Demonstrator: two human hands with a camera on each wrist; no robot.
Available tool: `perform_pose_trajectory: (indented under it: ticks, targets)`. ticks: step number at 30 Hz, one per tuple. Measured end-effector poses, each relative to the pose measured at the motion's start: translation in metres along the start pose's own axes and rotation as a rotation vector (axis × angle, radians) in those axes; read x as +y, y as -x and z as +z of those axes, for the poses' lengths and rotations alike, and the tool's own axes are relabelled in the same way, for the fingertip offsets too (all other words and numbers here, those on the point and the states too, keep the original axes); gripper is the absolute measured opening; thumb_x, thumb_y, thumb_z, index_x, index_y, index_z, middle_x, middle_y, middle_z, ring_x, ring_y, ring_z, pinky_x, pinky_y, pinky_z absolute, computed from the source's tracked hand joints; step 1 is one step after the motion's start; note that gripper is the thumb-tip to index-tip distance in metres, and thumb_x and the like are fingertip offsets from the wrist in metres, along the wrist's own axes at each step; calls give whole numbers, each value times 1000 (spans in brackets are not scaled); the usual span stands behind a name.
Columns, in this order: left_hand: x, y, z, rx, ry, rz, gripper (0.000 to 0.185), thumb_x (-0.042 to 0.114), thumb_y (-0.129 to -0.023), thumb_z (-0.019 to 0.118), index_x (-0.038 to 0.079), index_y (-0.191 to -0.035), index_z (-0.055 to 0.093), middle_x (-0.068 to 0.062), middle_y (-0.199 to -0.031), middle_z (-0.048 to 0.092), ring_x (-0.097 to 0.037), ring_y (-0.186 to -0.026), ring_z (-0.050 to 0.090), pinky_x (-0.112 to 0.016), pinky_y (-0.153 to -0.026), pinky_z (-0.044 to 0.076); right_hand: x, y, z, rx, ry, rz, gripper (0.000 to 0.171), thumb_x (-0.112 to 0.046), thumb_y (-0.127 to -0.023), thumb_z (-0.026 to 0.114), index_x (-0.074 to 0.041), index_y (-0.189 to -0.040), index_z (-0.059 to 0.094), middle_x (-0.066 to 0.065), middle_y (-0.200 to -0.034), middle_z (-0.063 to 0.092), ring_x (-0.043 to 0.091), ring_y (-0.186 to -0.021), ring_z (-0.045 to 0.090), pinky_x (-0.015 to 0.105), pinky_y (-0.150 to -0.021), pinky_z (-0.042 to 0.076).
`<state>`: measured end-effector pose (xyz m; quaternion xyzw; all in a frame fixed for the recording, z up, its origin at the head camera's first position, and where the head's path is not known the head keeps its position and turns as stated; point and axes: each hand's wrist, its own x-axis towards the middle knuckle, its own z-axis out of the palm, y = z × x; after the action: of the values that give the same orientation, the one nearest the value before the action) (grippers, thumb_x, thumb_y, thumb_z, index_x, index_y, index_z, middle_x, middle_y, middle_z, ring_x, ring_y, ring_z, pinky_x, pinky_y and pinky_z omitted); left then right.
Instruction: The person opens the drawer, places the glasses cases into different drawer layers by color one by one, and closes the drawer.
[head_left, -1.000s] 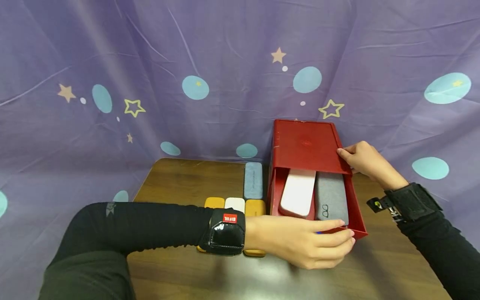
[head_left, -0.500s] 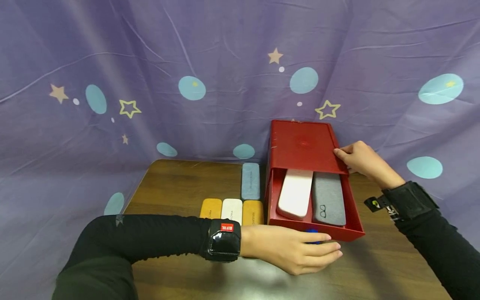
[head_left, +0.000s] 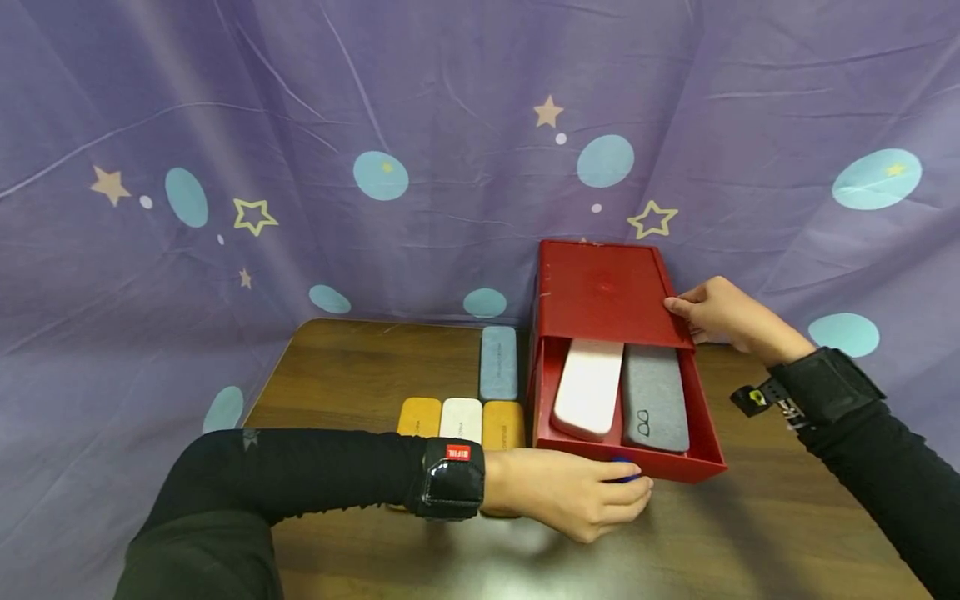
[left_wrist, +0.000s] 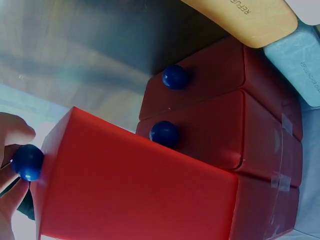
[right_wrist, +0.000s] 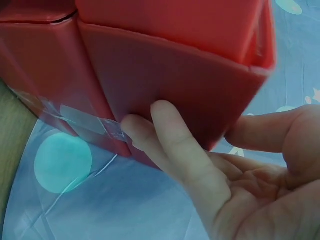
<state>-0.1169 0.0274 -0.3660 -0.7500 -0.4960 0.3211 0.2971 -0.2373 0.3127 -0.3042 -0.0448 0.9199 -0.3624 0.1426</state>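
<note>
A red cabinet (head_left: 603,292) with three drawers stands at the table's back right. Its top drawer (head_left: 675,467) is pulled out and holds a white case (head_left: 588,398) and a grey case (head_left: 654,407) side by side. My left hand (head_left: 633,492) pinches the drawer's blue knob (left_wrist: 27,161) at the front. The two lower drawers are closed, each with its own blue knob (left_wrist: 164,133). My right hand (head_left: 697,312) grips the cabinet's right side (right_wrist: 165,75), thumb on the top edge and fingers (right_wrist: 175,145) against the side wall.
Left of the cabinet, two yellow cases (head_left: 504,423) and a white one (head_left: 461,417) lie in a row, with a blue-grey case (head_left: 498,362) behind them. A purple starred cloth (head_left: 375,167) hangs behind the wooden table (head_left: 750,533).
My left hand has slid leftward along the drawer's front and now has its fingers on the blue knob. The drawer and my right hand have hardly moved.
</note>
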Motion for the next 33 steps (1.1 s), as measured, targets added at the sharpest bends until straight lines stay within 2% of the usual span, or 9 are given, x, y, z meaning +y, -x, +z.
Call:
perform_pose_trajectory:
  ticks: [4,13,22,30,33]
  targets:
    - [-1,0,3,20,-20,-3,53,0,-107,19,4,-134,64,-15,-143,59,-27,-139,53,-41,-116,43,2,-1,-6,-46,-21,1,51,-19,-110,44,25,-136,45,39,-123,63,36,-105,72,40,-82,62]
    - [-6,0,11,90,-44,-15,52,0,-106,18,1,-131,64,-13,-136,61,-27,-131,58,-37,-111,47,0,-2,-7,-65,-20,12,53,-20,-110,46,25,-137,43,39,-124,63,36,-106,72,40,-83,62]
    - [-11,0,9,105,-54,-10,53,-2,-106,15,1,-130,63,-10,-132,63,-26,-127,61,-36,-109,49,-1,-4,-5,-45,-29,29,53,-19,-109,47,26,-136,43,37,-116,67,28,-98,73,39,-80,62]
    - [-18,2,5,92,-53,-22,55,-4,-105,14,2,-127,63,-8,-130,63,-24,-125,61,-35,-108,50,-2,-4,-4,-32,-8,22,53,-20,-109,46,26,-137,43,41,-122,62,42,-106,71,41,-81,62]
    - [-19,1,6,91,-43,-41,55,-3,-106,14,4,-126,64,-6,-129,63,-23,-124,61,-33,-107,50,-1,-3,-3,-29,0,20,54,-20,-110,45,26,-137,42,42,-123,61,42,-106,71,42,-81,62]
